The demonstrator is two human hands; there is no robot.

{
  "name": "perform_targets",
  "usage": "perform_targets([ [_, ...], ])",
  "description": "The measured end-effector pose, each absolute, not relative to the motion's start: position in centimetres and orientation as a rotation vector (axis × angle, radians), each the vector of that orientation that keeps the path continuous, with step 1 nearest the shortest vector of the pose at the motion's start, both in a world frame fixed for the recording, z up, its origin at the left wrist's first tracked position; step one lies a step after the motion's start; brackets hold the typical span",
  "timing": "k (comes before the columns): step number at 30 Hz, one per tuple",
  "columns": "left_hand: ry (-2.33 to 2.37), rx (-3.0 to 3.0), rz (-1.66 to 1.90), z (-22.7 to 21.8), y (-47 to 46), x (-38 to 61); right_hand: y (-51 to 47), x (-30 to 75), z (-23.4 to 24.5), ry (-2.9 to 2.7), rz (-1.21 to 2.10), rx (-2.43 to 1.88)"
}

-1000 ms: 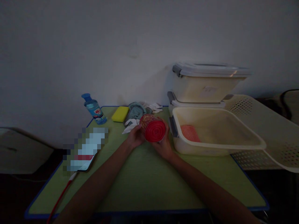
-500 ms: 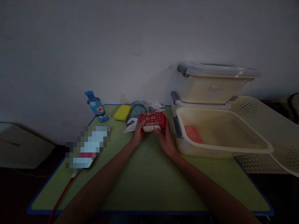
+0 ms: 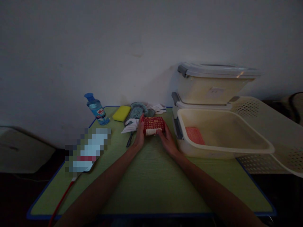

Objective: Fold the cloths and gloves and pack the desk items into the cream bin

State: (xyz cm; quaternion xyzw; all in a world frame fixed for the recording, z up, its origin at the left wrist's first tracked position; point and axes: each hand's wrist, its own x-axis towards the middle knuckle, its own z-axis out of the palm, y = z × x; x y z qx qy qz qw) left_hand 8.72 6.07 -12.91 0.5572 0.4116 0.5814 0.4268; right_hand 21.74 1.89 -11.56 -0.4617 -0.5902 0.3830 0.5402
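Observation:
Between my two hands is a red packet [image 3: 153,122] with a gold grid-like pattern, gold lettering and a white label strip along its near side. My left hand [image 3: 140,135] presses against its left end, fingers pointing away from me. At its right end my right hand [image 3: 168,138] grips it, with the thumb on the near edge by the white strip. Just behind and left of the packet lies a grey-green cloth item [image 3: 138,110] with white fabric [image 3: 131,124] and a dark strap [image 3: 129,139].
A blue bottle [image 3: 97,110], a yellow sponge [image 3: 121,113] and a blurred-out phone [image 3: 87,151] on a red cable are at left. At right, an uncovered plastic bin [image 3: 227,153] holds a pink sponge [image 3: 195,135]. Behind it are stacked lidded bins [image 3: 213,90] and a white perforated basket [image 3: 272,126].
Both hands have shifted slightly with the packet, which is turned a little. My left hand now lies flatter along its left end. The dark strap has come into view.

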Motion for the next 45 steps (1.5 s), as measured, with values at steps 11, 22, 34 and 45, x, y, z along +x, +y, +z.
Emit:
perform_targets([
  [11, 0.891, 1.303, 1.503, -12.3, 5.5, 8.7, 1.5, 21.7, -11.6, -1.384, 0.922, -1.007],
  [22, 0.9, 1.409, 1.44, -11.4, 4.5, 9.2, 1.9, 21.8, -11.6, -1.353, 0.943, -1.031],
  [34, 1.124, 1.382, 1.622, -11.2, 4.0, 8.8, 0.9, 20.8, -11.1, -1.213, 1.006, -1.012],
  [45, 1.127, 1.735, 1.776, -11.3, 2.9, 9.0, 1.4, 20.4, -10.9, -0.868, 1.495, -0.714],
])
